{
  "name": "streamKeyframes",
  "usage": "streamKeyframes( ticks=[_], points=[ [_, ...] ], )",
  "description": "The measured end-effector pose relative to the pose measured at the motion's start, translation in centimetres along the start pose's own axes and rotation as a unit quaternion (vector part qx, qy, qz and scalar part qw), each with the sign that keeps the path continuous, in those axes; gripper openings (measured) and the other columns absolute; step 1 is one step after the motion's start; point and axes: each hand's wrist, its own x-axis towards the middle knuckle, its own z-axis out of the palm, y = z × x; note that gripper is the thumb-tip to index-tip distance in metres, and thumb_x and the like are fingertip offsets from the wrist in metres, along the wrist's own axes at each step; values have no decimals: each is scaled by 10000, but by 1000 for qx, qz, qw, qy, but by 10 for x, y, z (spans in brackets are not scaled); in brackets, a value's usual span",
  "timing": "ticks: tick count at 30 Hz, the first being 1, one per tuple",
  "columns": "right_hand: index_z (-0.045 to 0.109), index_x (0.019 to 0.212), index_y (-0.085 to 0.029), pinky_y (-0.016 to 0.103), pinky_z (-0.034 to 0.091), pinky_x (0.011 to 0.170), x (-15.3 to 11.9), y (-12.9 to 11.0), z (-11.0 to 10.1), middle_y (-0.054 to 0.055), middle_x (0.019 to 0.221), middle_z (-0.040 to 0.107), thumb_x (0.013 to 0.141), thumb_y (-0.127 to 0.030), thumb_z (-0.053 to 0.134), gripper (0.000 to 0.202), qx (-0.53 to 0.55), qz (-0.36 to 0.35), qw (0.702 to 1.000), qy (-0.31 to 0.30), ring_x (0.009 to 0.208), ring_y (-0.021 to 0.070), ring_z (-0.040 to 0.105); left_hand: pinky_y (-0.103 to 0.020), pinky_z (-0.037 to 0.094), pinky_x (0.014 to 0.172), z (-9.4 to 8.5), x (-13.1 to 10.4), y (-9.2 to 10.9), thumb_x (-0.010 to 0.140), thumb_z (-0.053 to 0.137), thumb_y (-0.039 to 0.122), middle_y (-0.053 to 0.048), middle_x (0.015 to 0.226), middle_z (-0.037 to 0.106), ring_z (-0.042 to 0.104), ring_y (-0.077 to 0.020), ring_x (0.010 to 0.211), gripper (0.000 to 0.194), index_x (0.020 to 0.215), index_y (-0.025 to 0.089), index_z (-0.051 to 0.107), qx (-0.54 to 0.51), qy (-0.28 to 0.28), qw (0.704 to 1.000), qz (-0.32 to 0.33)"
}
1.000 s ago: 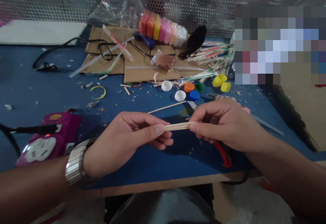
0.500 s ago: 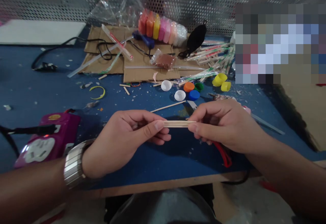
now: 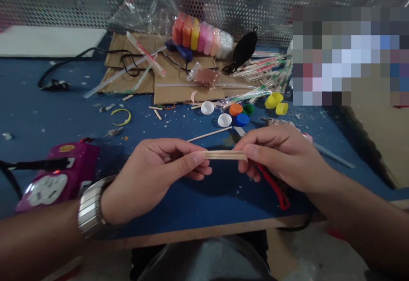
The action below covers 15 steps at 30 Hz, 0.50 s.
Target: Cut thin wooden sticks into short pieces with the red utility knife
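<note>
A short flat row of thin wooden sticks (image 3: 224,155) spans the gap between my hands, above the blue table. My left hand (image 3: 169,159) pinches one end between thumb and forefinger. At the other end, my right hand (image 3: 275,155) has its thumb and forefinger on the sticks, with the ends showing beside the thumb. A red-handled tool (image 3: 277,191) lies under my right hand, partly hidden by it. Behind my hands rests a longer single stick (image 3: 209,134), next to a metal blade (image 3: 239,131).
Bottle caps, including a blue one (image 3: 242,119), lie beyond my hands. Cardboard (image 3: 182,93) carries a glue gun (image 3: 179,50) and a bag of coloured clay (image 3: 203,36). Wrapped sticks (image 3: 262,70) are piled to the right. A purple power strip (image 3: 79,162) stands at left.
My right thumb has slid a little to the right along the sticks, showing more of their ends. My left hand keeps its pinch. The view has shifted slightly.
</note>
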Motion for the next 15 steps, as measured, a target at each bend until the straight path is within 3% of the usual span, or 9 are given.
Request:
streamKeyframes(
  ticks=[3,8,15],
  points=[
    [919,900,-223,217,626,511,0,5,-3,47,748,840,970,-499,903,285,58,-11,998,-8,578,149,748,-149,716,737,-1,0,-2,854,1044,446,-31,841,902,864,-144,761,227,918,252,943,1,2,1000,0],
    [919,927,-211,242,637,538,-1,7,-7,67,780,853,962,-628,885,420,57,-18,998,-7,608,167,762,-142,712,747,-3,0,-3,889,1018,460,-22,860,904,859,-135,768,216,926,260,945,12,6,1000,4],
    [887,892,-227,235,546,509,-1,-2,-1,5,678,781,840,-471,1031,289,-110,-60,992,21,543,132,665,-149,712,750,-3,-1,-1,875,1022,492,-23,853,898,850,-134,766,247,914,261,945,19,7,1000,8]
  ],
)
